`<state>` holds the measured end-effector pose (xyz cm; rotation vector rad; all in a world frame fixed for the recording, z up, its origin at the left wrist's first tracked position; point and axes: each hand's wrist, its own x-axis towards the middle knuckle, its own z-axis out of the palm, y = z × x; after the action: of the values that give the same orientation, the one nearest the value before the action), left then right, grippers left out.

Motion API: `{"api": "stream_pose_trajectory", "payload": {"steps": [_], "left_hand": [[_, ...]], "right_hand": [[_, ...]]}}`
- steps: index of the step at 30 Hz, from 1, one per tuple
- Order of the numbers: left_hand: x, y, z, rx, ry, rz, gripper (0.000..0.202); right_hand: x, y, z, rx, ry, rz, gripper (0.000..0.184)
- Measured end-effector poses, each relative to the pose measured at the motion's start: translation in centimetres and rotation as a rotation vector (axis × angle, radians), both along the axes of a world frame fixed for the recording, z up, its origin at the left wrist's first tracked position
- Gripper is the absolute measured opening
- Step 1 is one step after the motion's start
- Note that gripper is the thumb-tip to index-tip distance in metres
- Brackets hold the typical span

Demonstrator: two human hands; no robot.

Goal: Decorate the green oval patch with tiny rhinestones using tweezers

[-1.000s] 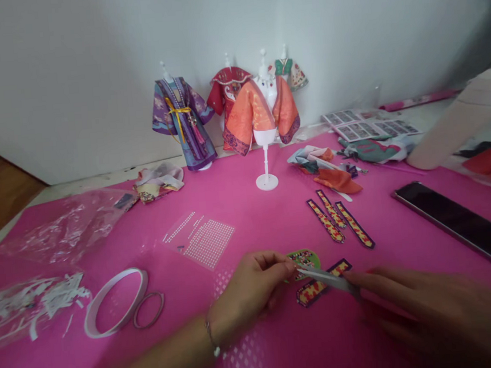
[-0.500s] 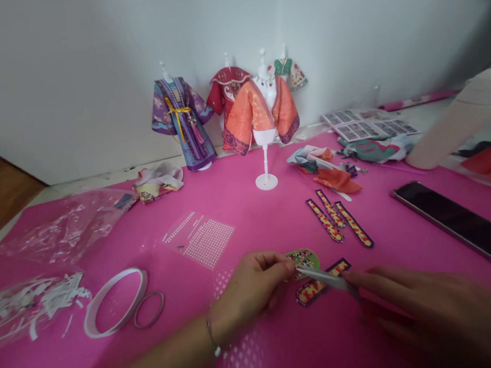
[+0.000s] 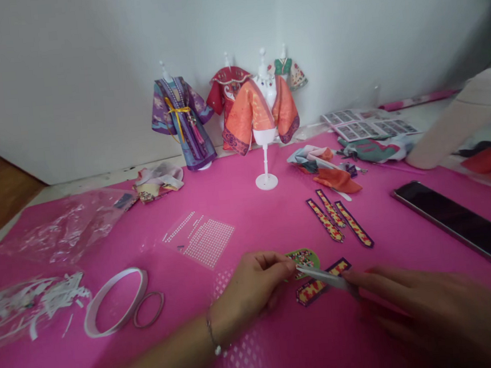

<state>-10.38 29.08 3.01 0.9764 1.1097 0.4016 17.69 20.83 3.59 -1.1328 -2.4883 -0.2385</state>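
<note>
My left hand (image 3: 258, 280) is closed in a pinch, thumb against forefinger, on something too small to make out. Its fingertips meet the tip of a pair of grey scissors (image 3: 329, 278), held in my right hand (image 3: 428, 305); the handles are hidden and blurred. Just behind the blades lies a rounded green piece (image 3: 310, 257) dotted with small multicoloured bits. Under the blades rests a yellow and red patterned strip (image 3: 310, 293) with a dark border. Three similar strips (image 3: 354, 226) lie farther back on the pink mat (image 3: 266, 222).
Doll stands carry a purple robe (image 3: 185, 132), a red garment (image 3: 219, 97) and an orange jacket (image 3: 244, 118) along the wall. A sheet of pearl stickers (image 3: 210, 241), a white tape ring (image 3: 93, 312) and a thinner ring (image 3: 149, 310) lie left. A phone (image 3: 459, 222) lies right.
Almost nothing differs. My right hand has shifted very slightly; my left hand and the scissors' tip stay in the same place.
</note>
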Motion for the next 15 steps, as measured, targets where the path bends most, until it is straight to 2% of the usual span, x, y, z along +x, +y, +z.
{"api": "stream_pose_trajectory", "payload": {"steps": [4,8,15], "left_hand": [[-0.05,0.08,-0.25,0.002,-0.007,0.006,0.023],[-0.14,0.24,-0.34,0.000,0.002,0.006,0.025],[-0.13,0.12,-0.11,-0.004,0.024,0.005,0.026]], "right_hand": [[-0.12,-0.15,-0.21,-0.018,0.004,0.004,0.041],[-0.38,-0.73,-0.67,-0.028,0.056,-0.078,0.047],[-0.46,-0.73,-0.56,-0.001,0.019,-0.069,0.044]]}}
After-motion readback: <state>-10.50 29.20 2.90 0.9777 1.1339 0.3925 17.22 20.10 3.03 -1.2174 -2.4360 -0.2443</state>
